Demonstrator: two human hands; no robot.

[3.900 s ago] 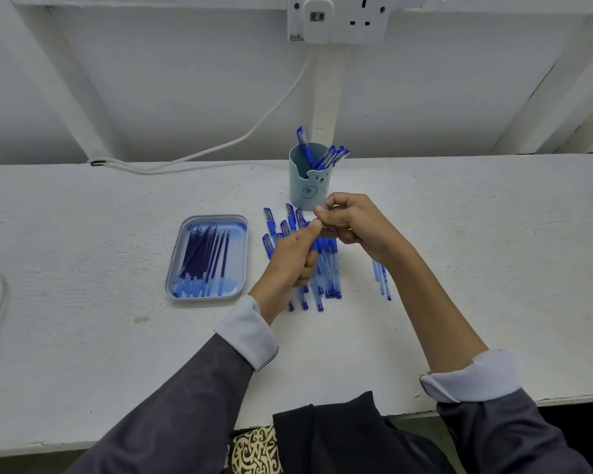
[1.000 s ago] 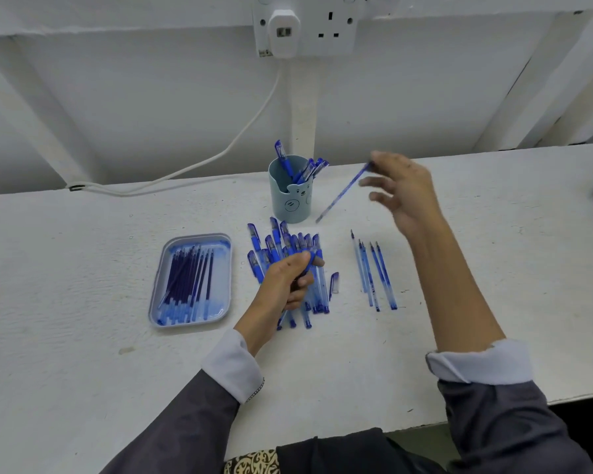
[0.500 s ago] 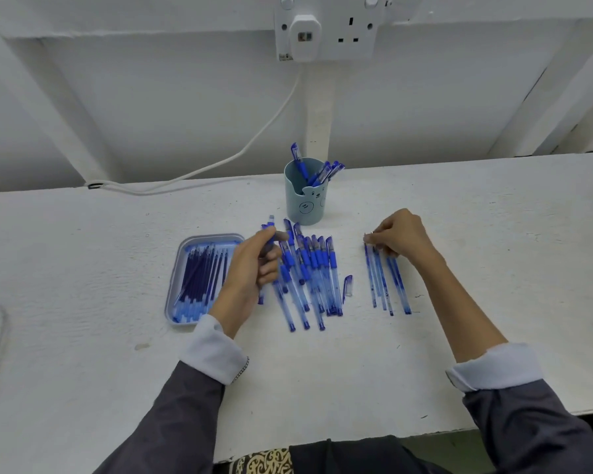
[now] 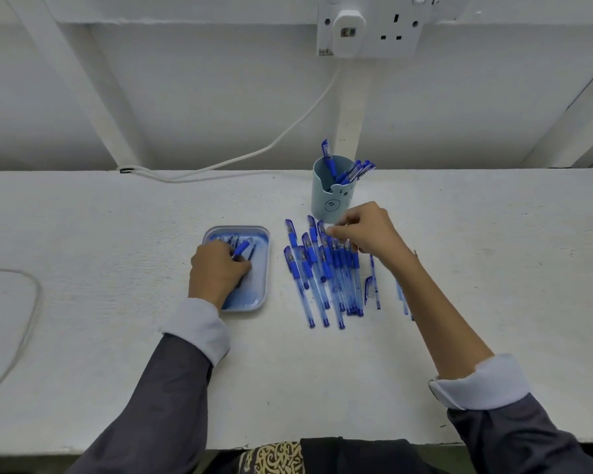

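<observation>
Between left hand and right hand lie pens, touching the right.

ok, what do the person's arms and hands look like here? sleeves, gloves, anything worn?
Both are bare: no gloves, rings or watch show on the left hand or right hand. The left sleeve and right sleeve are dark grey, each ending in a pale turned-back cuff; the left cuff has fine dotted trim at its edge.

Head-worn wide view, forward and down over table
</observation>
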